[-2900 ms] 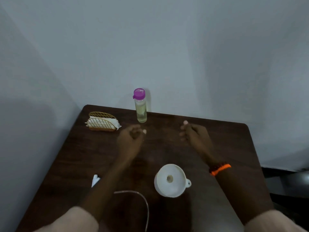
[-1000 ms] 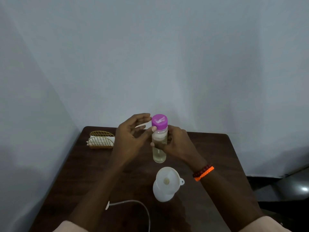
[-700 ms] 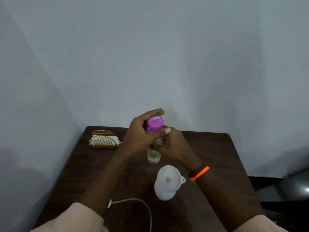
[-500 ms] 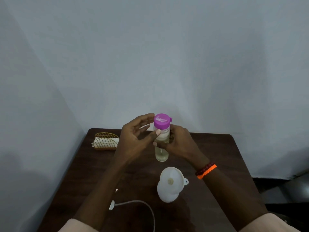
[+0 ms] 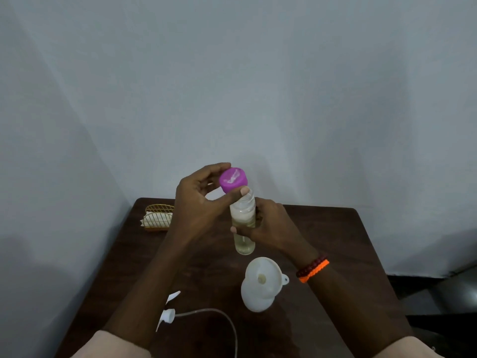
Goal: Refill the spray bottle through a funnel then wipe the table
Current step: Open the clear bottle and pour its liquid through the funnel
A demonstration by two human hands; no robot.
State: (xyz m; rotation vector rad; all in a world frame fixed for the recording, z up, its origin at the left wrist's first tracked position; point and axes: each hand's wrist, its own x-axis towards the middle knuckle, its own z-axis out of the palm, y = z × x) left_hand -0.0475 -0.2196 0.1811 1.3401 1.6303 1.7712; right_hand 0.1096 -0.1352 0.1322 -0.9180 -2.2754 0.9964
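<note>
A clear bottle [image 5: 243, 241] with pale yellow liquid is held upright above the dark wooden table [image 5: 343, 244]; my right hand [image 5: 268, 228] grips its middle. My left hand [image 5: 198, 202] pinches the purple cap [image 5: 233, 180], which is lifted and tilted off the bottle's open threaded neck. A white funnel [image 5: 259, 282] stands wide end up just below the bottle; what it rests in is hidden. A white spray head with a thin dip tube [image 5: 169, 315] lies on the table under my left forearm.
A gold wire holder with white napkins [image 5: 157, 219] sits at the table's far left corner. Pale walls close in behind and on the left. A grey rounded object [image 5: 456, 290] shows off the table at the right.
The bottle came from the table's back edge into both hands. Half a second ago the cap sat on the neck; now my left hand has lifted it off.
</note>
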